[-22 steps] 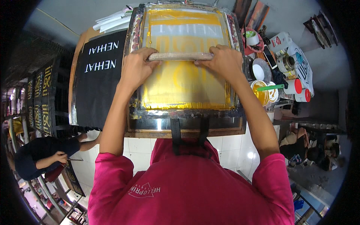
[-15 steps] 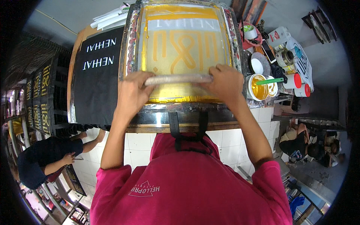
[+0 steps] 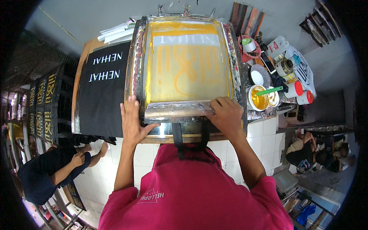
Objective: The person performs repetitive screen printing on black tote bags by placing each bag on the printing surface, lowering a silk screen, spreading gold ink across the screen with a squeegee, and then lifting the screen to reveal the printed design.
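Observation:
A screen-printing frame (image 3: 140,73) lies in front of me, its pale mesh (image 3: 165,90) showing a yellow-orange looped design and yellow ink at the far end. Across the mesh's near end rests a squeegee (image 3: 176,110) with a worn wooden handle. My right hand (image 3: 229,118) is closed round the squeegee's right end. Fingers spread and thumb out, my left hand (image 3: 134,122) is at the frame's near left corner, off the squeegee handle. Left of the frame lies black fabric (image 3: 101,101) with white printed lettering.
Right of the frame stand an ink tub (image 3: 259,100) with a green-handled spatula (image 3: 270,91), red-lidded jars (image 3: 294,89) and a phone (image 3: 268,62). Paper rolls (image 3: 118,33) lie at the back left. A person (image 3: 46,172) is at the left; others (image 3: 303,153) sit at the far right.
The squeegee has come toward me to the mesh's near end. My left hand has let go of it and opened. My right hand has kept its grip and moved nearer too.

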The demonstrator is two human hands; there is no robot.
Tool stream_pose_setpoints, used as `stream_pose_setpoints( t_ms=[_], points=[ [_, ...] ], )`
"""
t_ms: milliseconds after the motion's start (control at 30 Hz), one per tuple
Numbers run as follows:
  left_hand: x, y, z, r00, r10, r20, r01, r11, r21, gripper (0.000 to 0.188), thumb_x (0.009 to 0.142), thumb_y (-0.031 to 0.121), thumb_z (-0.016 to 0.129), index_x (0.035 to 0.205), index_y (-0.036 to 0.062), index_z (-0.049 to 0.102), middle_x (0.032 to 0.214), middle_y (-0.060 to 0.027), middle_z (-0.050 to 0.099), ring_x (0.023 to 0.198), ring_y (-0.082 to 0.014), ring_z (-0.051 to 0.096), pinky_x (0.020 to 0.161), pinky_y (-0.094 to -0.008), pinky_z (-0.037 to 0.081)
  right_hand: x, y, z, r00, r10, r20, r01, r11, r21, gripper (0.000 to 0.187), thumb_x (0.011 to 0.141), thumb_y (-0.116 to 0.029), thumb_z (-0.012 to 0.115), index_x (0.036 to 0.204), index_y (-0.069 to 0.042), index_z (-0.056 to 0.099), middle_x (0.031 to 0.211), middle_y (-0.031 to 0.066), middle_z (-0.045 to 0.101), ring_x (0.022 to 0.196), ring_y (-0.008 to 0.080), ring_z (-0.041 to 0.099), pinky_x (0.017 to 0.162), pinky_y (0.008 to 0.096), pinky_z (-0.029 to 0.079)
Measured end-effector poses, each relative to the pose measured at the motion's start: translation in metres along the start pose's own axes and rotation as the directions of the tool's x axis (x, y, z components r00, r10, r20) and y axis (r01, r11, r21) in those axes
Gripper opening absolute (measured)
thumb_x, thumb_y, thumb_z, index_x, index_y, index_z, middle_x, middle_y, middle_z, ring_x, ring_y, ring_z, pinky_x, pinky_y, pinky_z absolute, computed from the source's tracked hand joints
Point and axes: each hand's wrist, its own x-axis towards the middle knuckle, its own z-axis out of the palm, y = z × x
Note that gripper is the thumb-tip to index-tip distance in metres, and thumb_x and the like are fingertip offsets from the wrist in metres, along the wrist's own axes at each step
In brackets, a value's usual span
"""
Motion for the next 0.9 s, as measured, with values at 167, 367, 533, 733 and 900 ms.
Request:
stream_pose_setpoints(
  t_ms=[167, 367, 533, 733, 900],
  points=[
    [0.019, -0.001, -0.037, 0.953, 0.109, -0.283, -0.099, 0.994, 0.049, 0.138, 0.057, 0.056, 0.093, 0.163, 0.0171, 0.013, 0.164, -0.022, 0.029, 0.152, -0.0399, 0.025, 0.124, -0.061, 0.003, 0.024, -0.001, -0.051, 0.97, -0.071, -0.231, 0.068, 0.998, -0.018, 0.031, 0.059, -0.028, 0.084, 0.08, -0.015, 0.065, 0.083, 0.0015, 0.063, 0.076, 0.0246, 0.064, 0.065, 0.0396, 0.049],
    [0.139, 0.023, -0.113, 0.799, 0.088, -0.594, -0.178, 0.98, -0.094, 0.139, 0.061, 0.054, 0.093, 0.161, 0.006, 0.008, 0.164, -0.0255, 0.023, 0.152, -0.0397, 0.025, 0.127, -0.0506, 0.012, 0.135, 0.007, -0.132, 0.847, -0.208, -0.489, 0.109, 0.969, -0.223, 0.026, 0.066, -0.028, 0.082, 0.08, -0.012, 0.068, 0.079, 0.0065, 0.067, 0.075, 0.0287, 0.067, 0.064, 0.0408, 0.05],
    [0.198, 0.003, -0.09, 0.778, -0.253, -0.575, 0.003, 0.917, -0.399, 0.092, 0.095, 0.038, 0.069, 0.159, -0.0016, 0.018, 0.163, -0.0276, 0.024, 0.153, -0.0355, 0.022, 0.126, -0.0462, 0.014, 0.225, 0.018, -0.188, 0.946, 0.025, -0.323, -0.122, 0.951, -0.283, 0.052, 0.078, -0.055, 0.079, 0.098, -0.007, 0.076, 0.079, 0.0169, 0.072, 0.071, 0.0361, 0.07, 0.067, 0.0439, 0.056],
    [0.132, -0.086, 0.026, 0.72, -0.665, 0.196, 0.677, 0.736, 0.008, 0.116, 0.086, 0.064, 0.068, 0.159, -0.0052, 0.011, 0.165, -0.0305, 0.014, 0.155, -0.0389, 0.016, 0.124, -0.0584, 0.006, 0.305, 0.016, -0.229, 0.949, 0.058, -0.311, -0.093, 0.991, -0.099, 0.062, 0.074, -0.06, 0.08, 0.092, -0.001, 0.078, 0.072, 0.0215, 0.071, 0.067, 0.033, 0.068, 0.067, 0.0427, 0.054],
    [0.094, -0.099, 0.025, 0.517, -0.72, 0.463, 0.856, 0.417, -0.306, 0.088, 0.084, 0.049, 0.078, 0.143, -0.0098, 0.05, 0.131, -0.0278, 0.064, 0.122, -0.032, 0.063, 0.109, -0.0411, 0.043, 0.358, 0.062, -0.238, 0.929, 0.006, -0.37, -0.124, 0.947, -0.297, 0.06, 0.071, -0.062, 0.082, 0.085, -0.004, 0.078, 0.074, 0.0227, 0.07, 0.066, 0.0375, 0.065, 0.068, 0.0452, 0.052]
  ],
)
